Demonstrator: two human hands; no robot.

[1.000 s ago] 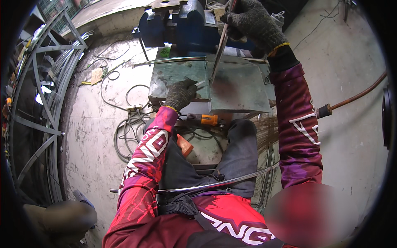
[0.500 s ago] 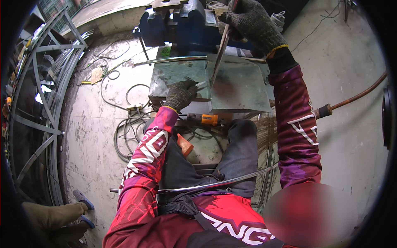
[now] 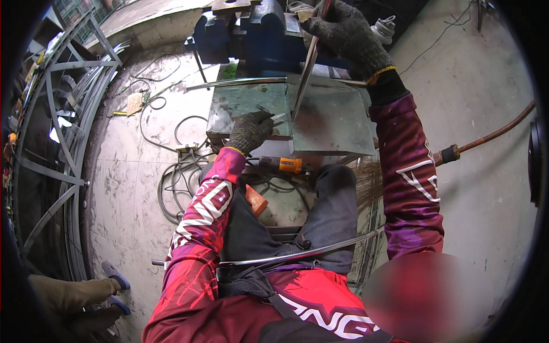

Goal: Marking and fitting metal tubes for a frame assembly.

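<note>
My right hand (image 3: 353, 44), in a dark grey knit glove, grips the upper part of a long metal bar (image 3: 306, 71). The bar stands tilted, its lower end on or close to a grey metal work surface (image 3: 331, 123). My gloved left hand (image 3: 249, 132) is closed over the left part of that surface, around a slim pale stick (image 3: 278, 118) that points toward the bar's lower end. What kind of stick it is, I cannot tell. Beyond the surface stands a blue bench vise (image 3: 266, 43). A shiny metal strip (image 3: 246, 82) lies along the surface's far edge.
An orange angle grinder (image 3: 289, 164) lies below the near edge, beside coiled black cables (image 3: 171, 188). A curved shiny tube (image 3: 303, 253) crosses my lap. Broom bristles (image 3: 366, 183) are by my right knee. At left are a metal frame rack (image 3: 51, 166) and another person's legs (image 3: 74, 294).
My right hand and forearm have shifted very slightly to the left, and the bar's lower end has moved a touch. The left hand stays in place.
</note>
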